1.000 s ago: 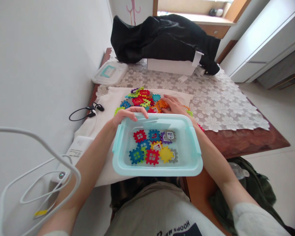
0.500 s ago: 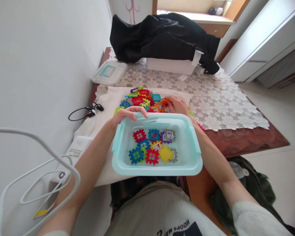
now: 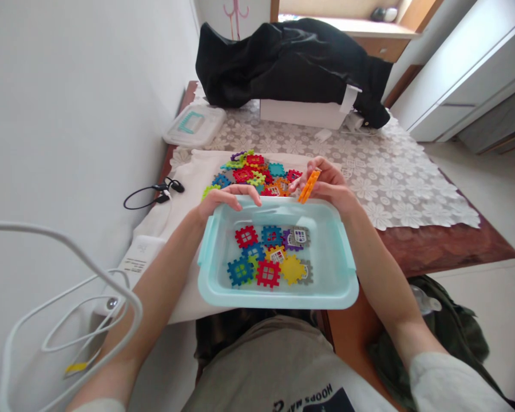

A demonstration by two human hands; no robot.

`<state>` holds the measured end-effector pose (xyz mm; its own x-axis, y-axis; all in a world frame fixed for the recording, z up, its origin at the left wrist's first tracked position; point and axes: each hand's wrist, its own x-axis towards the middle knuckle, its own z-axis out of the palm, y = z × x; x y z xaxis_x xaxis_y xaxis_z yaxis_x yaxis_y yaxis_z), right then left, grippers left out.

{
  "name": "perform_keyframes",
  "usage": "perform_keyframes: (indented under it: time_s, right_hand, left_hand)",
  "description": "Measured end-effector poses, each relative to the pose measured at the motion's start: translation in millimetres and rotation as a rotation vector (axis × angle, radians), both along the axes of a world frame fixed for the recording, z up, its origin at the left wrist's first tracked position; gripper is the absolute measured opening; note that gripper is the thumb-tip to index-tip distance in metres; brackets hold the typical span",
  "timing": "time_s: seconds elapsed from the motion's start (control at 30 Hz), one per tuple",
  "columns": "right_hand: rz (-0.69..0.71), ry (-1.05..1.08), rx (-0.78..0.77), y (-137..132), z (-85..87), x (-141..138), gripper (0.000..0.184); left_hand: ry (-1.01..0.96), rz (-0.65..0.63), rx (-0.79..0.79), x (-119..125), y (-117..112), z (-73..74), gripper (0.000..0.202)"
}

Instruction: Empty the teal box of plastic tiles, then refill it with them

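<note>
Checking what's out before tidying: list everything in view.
tub: one, pale aqua, below the hands
tub tiles: about eleven, mixed colours, in tub
loose tiles: many, mixed colours, heaped on cloth
cloth: one, white, under heap
tablecloth: one, white lace, over table
lid: one, clear and aqua, far end
box: one, white, beyond cloth
fabric: one, black, over box
black cord: one, beside cloth
white cable: one, foreground left
bag: one, green, floor right
left hand: on tub rim
right hand: holding orange tile

One head-worn camera looks forward and down at a nearby table.
</note>
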<state>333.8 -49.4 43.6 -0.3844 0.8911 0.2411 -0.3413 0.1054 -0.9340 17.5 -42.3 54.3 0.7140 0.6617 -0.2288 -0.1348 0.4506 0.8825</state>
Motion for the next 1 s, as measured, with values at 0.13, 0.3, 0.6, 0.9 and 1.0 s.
perform_keyframes:
  time_s: [0.13, 0.3, 0.6, 0.9, 1.0]
  right_hand:
    - [0.127, -0.033, 0.017, -0.7, 0.3, 3.0, 0.037]
    - [0.326, -0.101, 0.162, 4.8, 1.8, 12.8, 0.018]
    - [-0.137, -0.206, 0.170, 13.2, -13.3, 0.3, 0.049]
    - [-0.305, -1.283, 0.378, 40.7, -64.0, -5.7, 0.066]
    - [-0.266, -1.220, 0.462, 44.8, -66.3, -2.3, 0.050]
  left_hand:
    - [0.025, 0.033, 0.042, -6.6, 2.6, -7.3, 0.034]
    - [0.029, 0.044, 0.025, -10.4, 4.7, -10.9, 0.033]
    - [0.033, 0.064, 0.003, -9.1, 1.4, -10.0, 0.034]
    - [-0.009, 0.083, -0.006, -8.0, -0.5, -8.0, 0.035]
    - [0.027, 0.055, 0.000, -6.5, 0.8, -5.8, 0.033]
